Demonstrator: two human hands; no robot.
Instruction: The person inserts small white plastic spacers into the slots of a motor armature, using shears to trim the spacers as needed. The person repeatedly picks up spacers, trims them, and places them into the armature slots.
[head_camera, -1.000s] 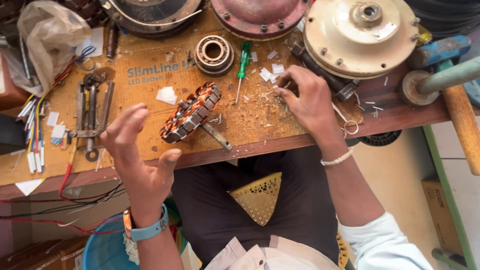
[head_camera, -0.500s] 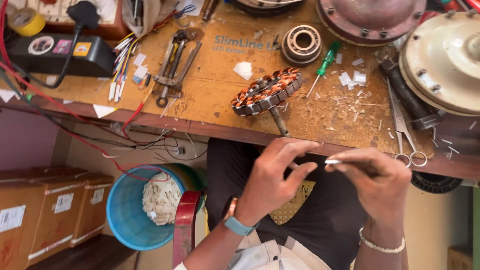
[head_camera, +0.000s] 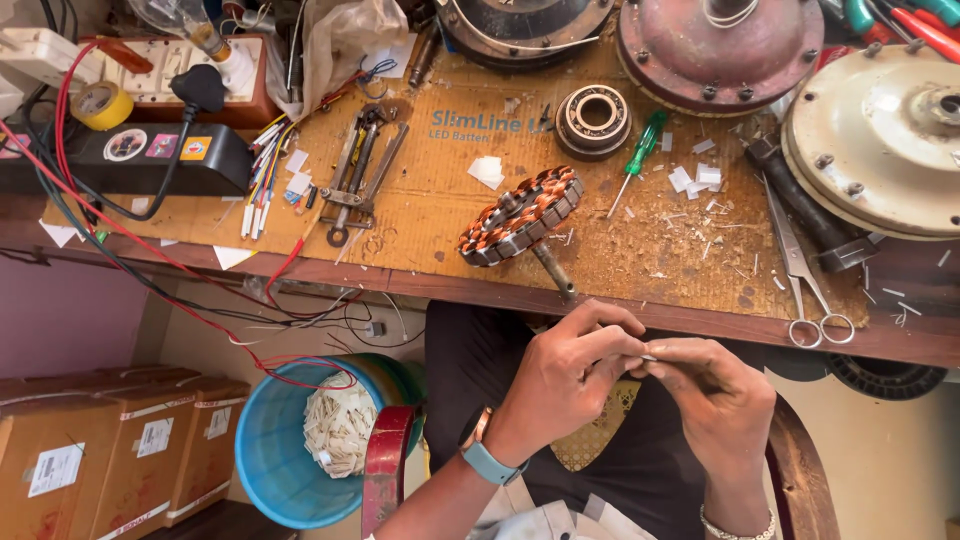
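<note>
Big workbench (head_camera: 420, 225) runs across the far side, with the copper-wound stator (head_camera: 522, 214) lying mid-bench on its shaft. Near me, over my lap, left hand (head_camera: 570, 375) and right hand (head_camera: 715, 400) pinch one tiny pale sliver (head_camera: 648, 357) between their fingertips, the rest of each hand loosely curled. It looks feather-light and easily bent, so gripping both ends seems best. Half a second ago the hands were just apart; now they're touching.

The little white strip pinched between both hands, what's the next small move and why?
Probably carry the strip up to the copper-wound stator. Both the left hand and right hand pinch it below the bench edge, and the stator stands just above, within easy reach.
</note>
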